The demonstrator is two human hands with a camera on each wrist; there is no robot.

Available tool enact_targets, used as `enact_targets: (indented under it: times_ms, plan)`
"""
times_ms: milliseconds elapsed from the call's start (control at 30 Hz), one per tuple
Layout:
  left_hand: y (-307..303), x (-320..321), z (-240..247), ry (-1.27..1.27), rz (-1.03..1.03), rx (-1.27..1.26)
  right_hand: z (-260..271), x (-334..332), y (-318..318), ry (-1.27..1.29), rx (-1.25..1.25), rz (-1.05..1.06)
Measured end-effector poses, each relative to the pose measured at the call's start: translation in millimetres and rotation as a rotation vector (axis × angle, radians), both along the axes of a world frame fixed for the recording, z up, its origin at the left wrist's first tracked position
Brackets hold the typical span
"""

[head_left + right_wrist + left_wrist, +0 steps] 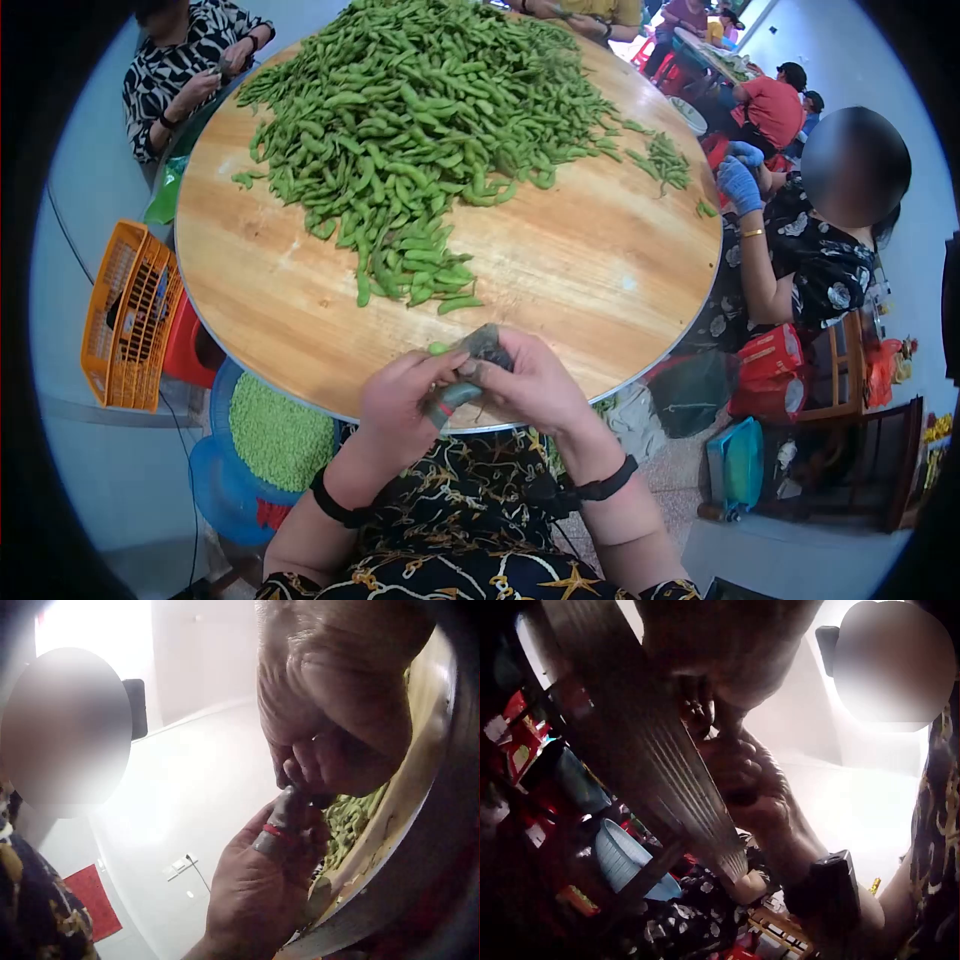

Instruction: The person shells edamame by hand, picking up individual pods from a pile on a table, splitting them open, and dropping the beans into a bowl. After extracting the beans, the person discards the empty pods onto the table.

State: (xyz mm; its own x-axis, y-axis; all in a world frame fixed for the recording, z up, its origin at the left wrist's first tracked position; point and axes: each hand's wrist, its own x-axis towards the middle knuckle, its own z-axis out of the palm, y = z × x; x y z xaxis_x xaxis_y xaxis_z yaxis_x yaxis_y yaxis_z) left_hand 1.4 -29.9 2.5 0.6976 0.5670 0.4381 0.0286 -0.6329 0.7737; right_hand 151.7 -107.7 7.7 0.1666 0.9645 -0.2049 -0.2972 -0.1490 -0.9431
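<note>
Just above the table's near edge, both hands meet at their fingertips. The left hand (395,395) has curled fingers, and a bit of a green pod (438,348) shows at them. Bent against it are the thumb and fingers of the right hand (535,380); what lies between them is hidden. Grey coverings wrap some fingertips, one with a red band, seen on the left hand (255,892) in the right wrist view. A large pile of green pods (420,130) covers the table's far middle, its tip reaching towards the hands.
The round wooden table (560,270) has a metal rim. At lower left are a blue basin of shelled beans (275,430), another blue basin (225,495) and an orange crate (125,315). A person in blue gloves (740,185) sits at right; others sit around the far side.
</note>
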Motion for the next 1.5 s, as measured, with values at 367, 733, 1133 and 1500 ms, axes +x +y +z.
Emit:
enact_targets:
  times_ms: [367, 733, 1133, 1500]
  plan:
    - [7.1, 3.1, -11.1, -0.102, 0.109, -0.327, 24.6, -10.0, -9.8, -0.036, -0.056, 0.023]
    - [-6.0, 0.1, -15.6, -0.362, 0.151, -0.941, 2.9, -18.5, -13.7, 0.154, -0.022, 0.208]
    - [14.6, -4.2, 2.9, -0.488, -0.324, -1.375, 12.3, -23.6, -9.3, 0.2, -0.057, 0.204]
    - [18.8, 7.0, 3.8, -0.025, 0.118, -0.568, 10.1, -10.1, 14.3, -0.847, 0.045, -0.054]
